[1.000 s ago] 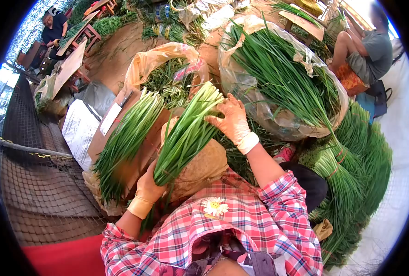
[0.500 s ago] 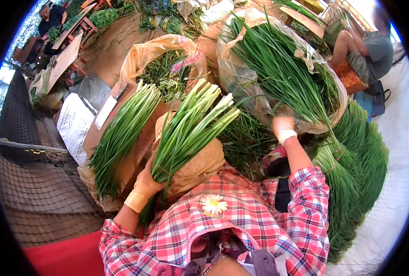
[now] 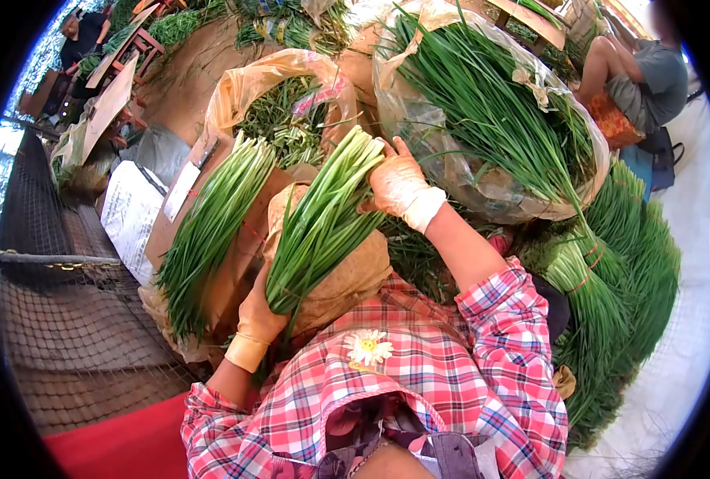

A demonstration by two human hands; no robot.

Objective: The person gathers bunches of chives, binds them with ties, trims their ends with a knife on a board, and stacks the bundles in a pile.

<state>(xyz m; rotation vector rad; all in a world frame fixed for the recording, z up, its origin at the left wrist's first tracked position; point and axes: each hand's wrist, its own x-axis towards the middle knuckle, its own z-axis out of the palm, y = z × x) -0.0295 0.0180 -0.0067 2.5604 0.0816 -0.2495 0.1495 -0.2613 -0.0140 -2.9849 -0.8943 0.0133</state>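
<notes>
A bunch of garlic chives (image 3: pixel 319 227), pale stems pointing away from me, rests slanted over my lap. My left hand (image 3: pixel 260 313), in a thin glove, is wrapped around its green lower part. The gloved right hand (image 3: pixel 399 182) closes on the right side of the pale stem ends, its thumb side partly hidden behind the stems. Just left of this, a second bunch of garlic chives (image 3: pixel 215 239) lies on a brown board (image 3: pixel 251 227). Brown cloth (image 3: pixel 347 275) covers my lap under the held bunch.
Ahead stands a plastic bag (image 3: pixel 231 88) of trimmings. A larger clear bag (image 3: pixel 483 203) of long chives is at right, with tied bundles (image 3: pixel 610 319) piled beside it. One person (image 3: pixel 650 80) sits far right; another (image 3: pixel 83 40) is far left. Netting (image 3: pixel 75 319) lies left.
My right hand has come from beside the large clear bag to the held bunch and now grips its pale end. The stem ends look more gathered. My left hand keeps its hold.
</notes>
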